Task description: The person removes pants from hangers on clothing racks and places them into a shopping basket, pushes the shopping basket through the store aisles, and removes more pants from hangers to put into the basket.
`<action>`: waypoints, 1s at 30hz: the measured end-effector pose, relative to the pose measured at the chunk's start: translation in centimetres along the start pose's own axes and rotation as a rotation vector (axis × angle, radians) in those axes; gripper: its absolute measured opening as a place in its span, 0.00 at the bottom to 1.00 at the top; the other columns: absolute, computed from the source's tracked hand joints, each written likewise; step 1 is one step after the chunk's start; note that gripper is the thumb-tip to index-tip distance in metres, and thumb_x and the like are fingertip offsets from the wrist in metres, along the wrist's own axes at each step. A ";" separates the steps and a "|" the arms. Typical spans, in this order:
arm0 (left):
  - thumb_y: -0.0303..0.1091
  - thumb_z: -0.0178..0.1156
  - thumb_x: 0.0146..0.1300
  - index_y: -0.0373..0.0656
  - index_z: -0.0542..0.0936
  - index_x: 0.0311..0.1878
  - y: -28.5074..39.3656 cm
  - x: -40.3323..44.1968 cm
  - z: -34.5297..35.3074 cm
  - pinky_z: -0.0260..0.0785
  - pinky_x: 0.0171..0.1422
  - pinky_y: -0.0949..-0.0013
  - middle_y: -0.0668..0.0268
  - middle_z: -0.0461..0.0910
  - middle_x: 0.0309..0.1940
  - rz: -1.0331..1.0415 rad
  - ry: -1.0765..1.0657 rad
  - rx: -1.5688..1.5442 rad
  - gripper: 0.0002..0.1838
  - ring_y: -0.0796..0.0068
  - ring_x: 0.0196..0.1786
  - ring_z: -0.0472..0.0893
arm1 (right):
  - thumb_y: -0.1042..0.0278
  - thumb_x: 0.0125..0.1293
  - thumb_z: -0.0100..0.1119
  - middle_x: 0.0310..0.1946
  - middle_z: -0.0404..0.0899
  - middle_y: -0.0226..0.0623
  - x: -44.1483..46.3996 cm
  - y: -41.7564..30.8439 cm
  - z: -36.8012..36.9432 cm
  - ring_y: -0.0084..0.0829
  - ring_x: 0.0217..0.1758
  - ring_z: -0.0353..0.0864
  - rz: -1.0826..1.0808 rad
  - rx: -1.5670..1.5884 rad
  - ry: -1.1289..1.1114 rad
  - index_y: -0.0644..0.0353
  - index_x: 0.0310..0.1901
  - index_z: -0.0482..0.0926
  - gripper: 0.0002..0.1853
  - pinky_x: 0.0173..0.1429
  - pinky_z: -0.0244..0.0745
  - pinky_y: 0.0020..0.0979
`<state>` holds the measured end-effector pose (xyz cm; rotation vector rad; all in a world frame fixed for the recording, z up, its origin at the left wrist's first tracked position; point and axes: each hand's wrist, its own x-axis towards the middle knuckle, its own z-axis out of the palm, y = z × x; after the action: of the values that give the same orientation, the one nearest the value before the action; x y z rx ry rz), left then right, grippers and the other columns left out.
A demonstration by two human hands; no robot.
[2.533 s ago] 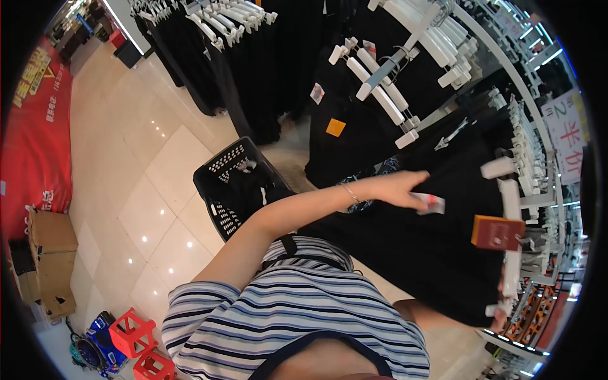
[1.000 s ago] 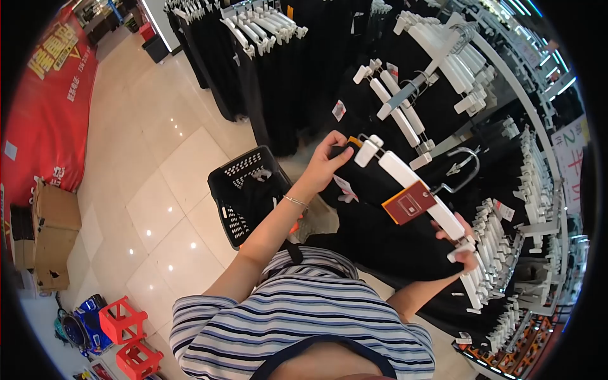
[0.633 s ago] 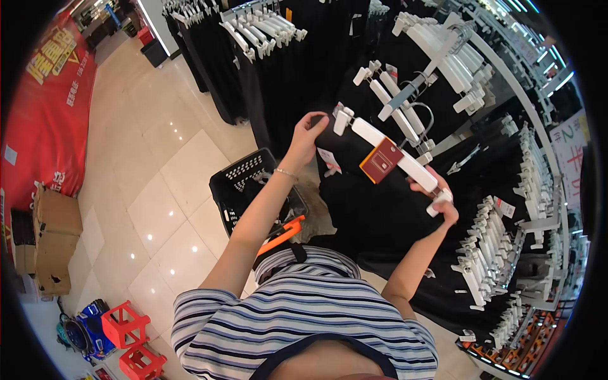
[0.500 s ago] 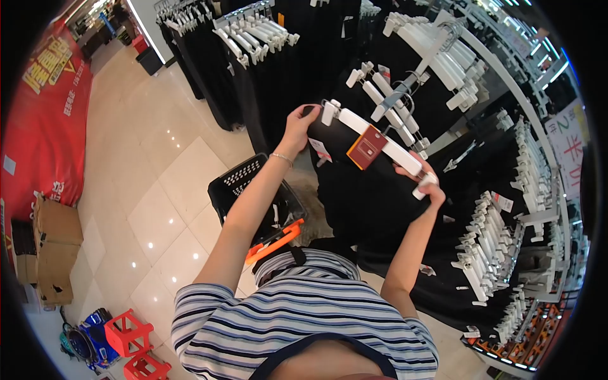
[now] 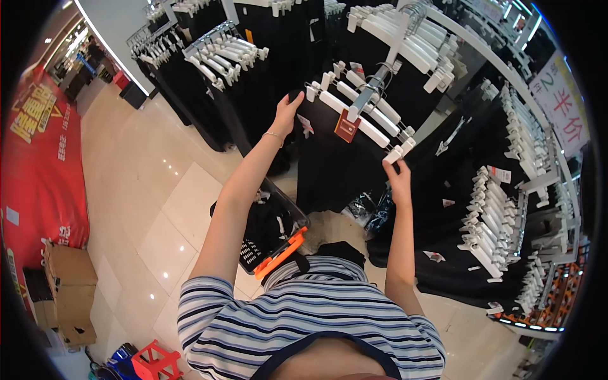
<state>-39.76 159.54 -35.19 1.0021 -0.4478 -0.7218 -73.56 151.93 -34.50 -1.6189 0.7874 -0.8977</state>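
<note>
A black garment [image 5: 335, 166] hangs from a white clip hanger [image 5: 354, 119] with a dark red tag [image 5: 346, 126] at its middle. The hanger is at the end of a grey rack arm [image 5: 364, 104], in front of other white hangers; its hook is hard to make out. My left hand [image 5: 288, 115], with a bracelet at the wrist, is closed on the garment's top left corner, beside the left clip. At the hanger's right end, my right hand [image 5: 398, 176] pinches the clip. A white and red label [image 5: 306, 125] dangles near my left hand.
A black basket [image 5: 285, 201] with an orange handle [image 5: 282, 253] holds dark items by my waist. Racks of black garments [image 5: 468, 209] stand ahead and right. Cardboard boxes [image 5: 69, 278], a red stool [image 5: 155, 360] and a red banner [image 5: 54, 171] are at left.
The hanger and garment have moved from the lower right up and left to the rack arm. My left hand has left the label and taken the garment's corner; my right hand has come up with the hanger.
</note>
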 end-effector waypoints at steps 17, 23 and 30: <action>0.47 0.69 0.47 0.38 0.58 0.63 -4.1 -1.3 -2.8 0.50 0.67 0.69 0.63 0.70 0.55 -0.192 -0.414 0.643 0.45 0.70 0.60 0.65 | 0.62 0.64 0.56 0.37 0.78 0.40 -3.9 9.1 2.0 0.20 0.40 0.73 0.124 -0.197 0.111 0.71 0.43 0.73 0.17 0.44 0.68 0.25; 0.36 0.64 0.55 0.37 0.74 0.50 -12.4 -3.2 -7.5 0.63 0.54 0.68 0.63 0.77 0.45 -0.369 -0.249 0.592 0.21 0.72 0.49 0.73 | 0.64 0.68 0.48 0.38 0.78 0.45 -4.8 11.4 2.0 0.29 0.39 0.76 -0.006 -0.192 0.265 0.70 0.43 0.71 0.14 0.44 0.68 0.28; 0.43 0.53 0.62 0.35 0.76 0.45 -14.3 -4.1 -5.2 0.66 0.49 0.66 0.58 0.79 0.38 -0.266 0.133 0.456 0.19 0.66 0.44 0.77 | 0.62 0.70 0.44 0.34 0.76 0.45 -5.2 14.5 3.0 0.29 0.37 0.73 0.102 -0.134 0.327 0.70 0.42 0.70 0.16 0.44 0.67 0.28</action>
<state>-44.06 160.76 -50.31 1.5509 -0.3732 -0.8019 -74.22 154.78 -49.90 -1.5501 1.1678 -1.0697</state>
